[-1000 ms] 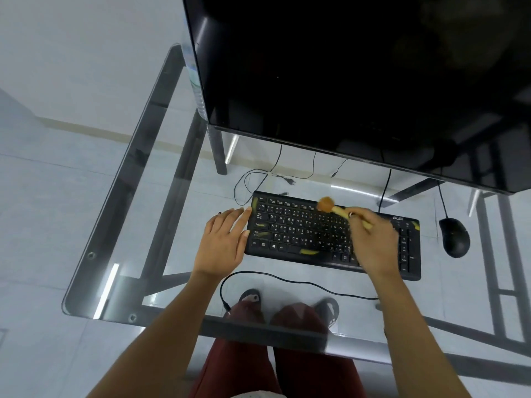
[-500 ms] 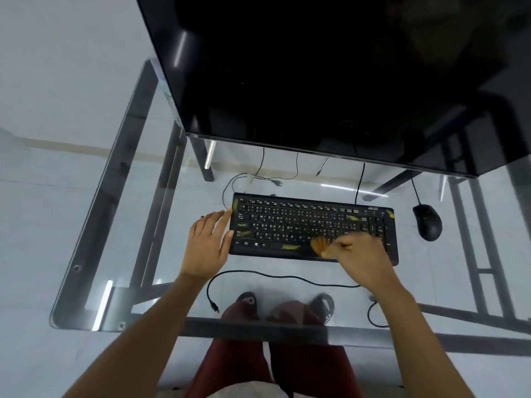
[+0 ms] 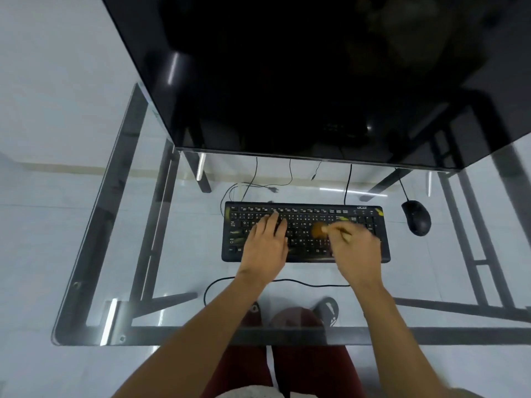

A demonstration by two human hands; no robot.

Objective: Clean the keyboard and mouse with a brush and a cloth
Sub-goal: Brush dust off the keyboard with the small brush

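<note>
Now R hand point(image 3: 355, 248) brush point(image 3: 318, 229) on keyboard point(image 3: 304, 255), L hand point(image 3: 265, 244) flat.

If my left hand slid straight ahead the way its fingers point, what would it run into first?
The left hand lies flat on the keyboard, fingers pointing away toward the monitor. It would probably cross the top key rows, then bare glass tabletop, before reaching the monitor; depth is uncertain.

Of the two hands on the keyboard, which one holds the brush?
The right hand grips the brush over the keyboard; the left hand lies flat on the keys, holding nothing.
</note>
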